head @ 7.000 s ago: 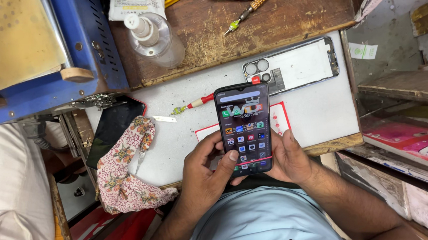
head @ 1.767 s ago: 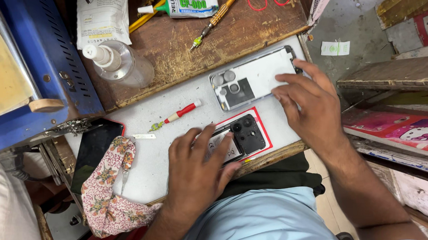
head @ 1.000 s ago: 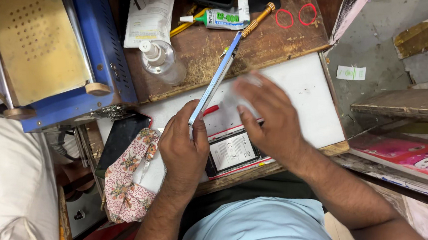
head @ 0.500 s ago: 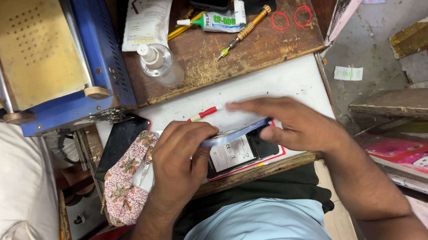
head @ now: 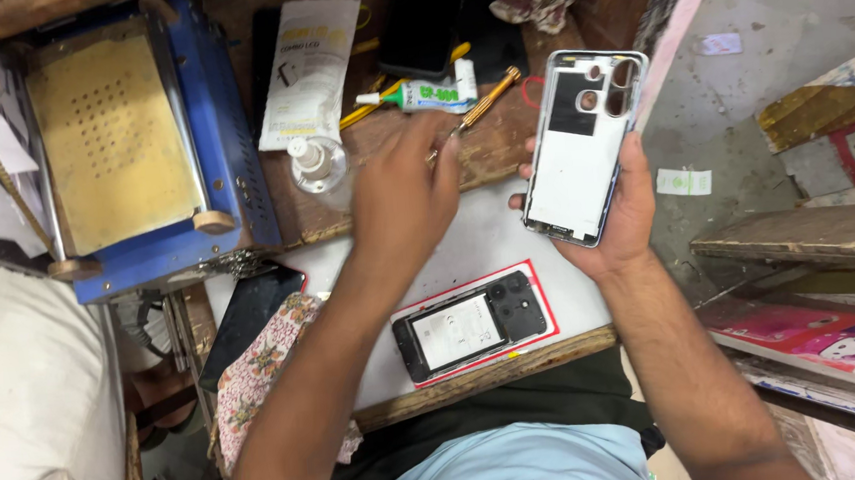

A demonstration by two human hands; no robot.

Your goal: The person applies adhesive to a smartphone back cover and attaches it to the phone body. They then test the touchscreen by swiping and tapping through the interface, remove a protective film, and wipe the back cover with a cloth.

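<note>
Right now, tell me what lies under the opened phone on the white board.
Under the opened phone lies a red-edged mat, its border showing around it, on the white board. The mat's middle is covered.

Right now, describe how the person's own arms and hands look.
Both forearms are bare, with no sleeves reaching them. The left hand and right hand wear no gloves; no rings or watch show. A light blue shirt covers the torso.
</note>
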